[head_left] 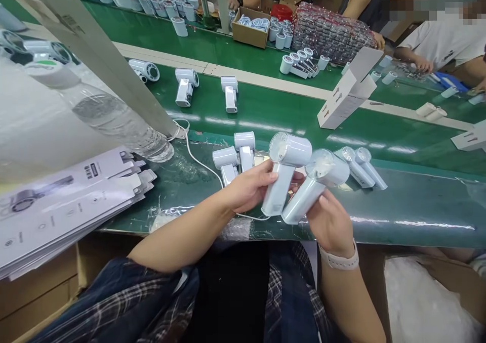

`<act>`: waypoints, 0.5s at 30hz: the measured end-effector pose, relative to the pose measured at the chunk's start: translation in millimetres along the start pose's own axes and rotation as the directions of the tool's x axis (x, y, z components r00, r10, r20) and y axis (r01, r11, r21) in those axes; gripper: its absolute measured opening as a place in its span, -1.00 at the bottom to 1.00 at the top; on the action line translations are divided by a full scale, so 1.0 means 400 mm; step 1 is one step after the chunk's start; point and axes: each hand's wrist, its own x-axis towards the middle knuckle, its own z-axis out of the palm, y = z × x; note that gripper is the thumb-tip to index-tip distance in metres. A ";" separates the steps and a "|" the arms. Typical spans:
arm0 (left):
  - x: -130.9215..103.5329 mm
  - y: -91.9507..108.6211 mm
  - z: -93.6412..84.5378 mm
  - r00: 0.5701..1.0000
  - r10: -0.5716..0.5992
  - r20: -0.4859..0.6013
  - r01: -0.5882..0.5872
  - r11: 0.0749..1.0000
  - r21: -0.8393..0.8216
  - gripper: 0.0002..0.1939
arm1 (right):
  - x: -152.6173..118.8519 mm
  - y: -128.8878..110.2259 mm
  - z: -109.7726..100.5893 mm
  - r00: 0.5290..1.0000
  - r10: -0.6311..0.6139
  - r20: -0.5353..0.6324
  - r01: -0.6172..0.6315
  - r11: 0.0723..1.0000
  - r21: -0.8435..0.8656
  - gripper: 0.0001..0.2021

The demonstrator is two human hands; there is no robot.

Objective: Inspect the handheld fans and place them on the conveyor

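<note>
My left hand (252, 186) is closed around the handle of a pale blue handheld fan (290, 149), its thumb lying along the side. A second handheld fan (327, 167) tilts beside it, gripped in my right hand (333, 221), which has a white watch band at the wrist. Both fans are up above the near bench edge, handles pointing down toward me and almost touching. Just left of my left hand, two more fans (225, 157) lie on the bench. To the right of my right hand lie two wrapped pale cylinders (370, 167).
Flat printed cartons (68, 196) and a water bottle (110, 113) stand left, beside a slanted metal post (98, 49). Beyond, a green conveyor (266, 108) carries fans (230, 92) and an upright open white box (343, 97). Co-workers' hands (421, 65) are across the line.
</note>
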 end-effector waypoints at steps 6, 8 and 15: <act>0.014 -0.004 -0.011 0.997 -0.004 -0.074 0.011 0.995 0.097 -0.45 | 0.011 0.010 0.017 0.993 0.121 -0.006 -0.119 0.983 0.142 -0.59; 0.016 -0.008 -0.013 0.994 0.017 -0.106 -0.006 0.995 0.101 -0.43 | 0.014 0.016 0.019 0.995 0.104 -0.003 -0.103 0.988 0.117 -0.62; 0.022 -0.018 -0.015 0.993 0.025 -0.113 -0.022 0.999 0.033 -0.47 | 0.013 0.019 0.020 1.000 0.005 -0.007 -0.004 1.000 0.020 -0.56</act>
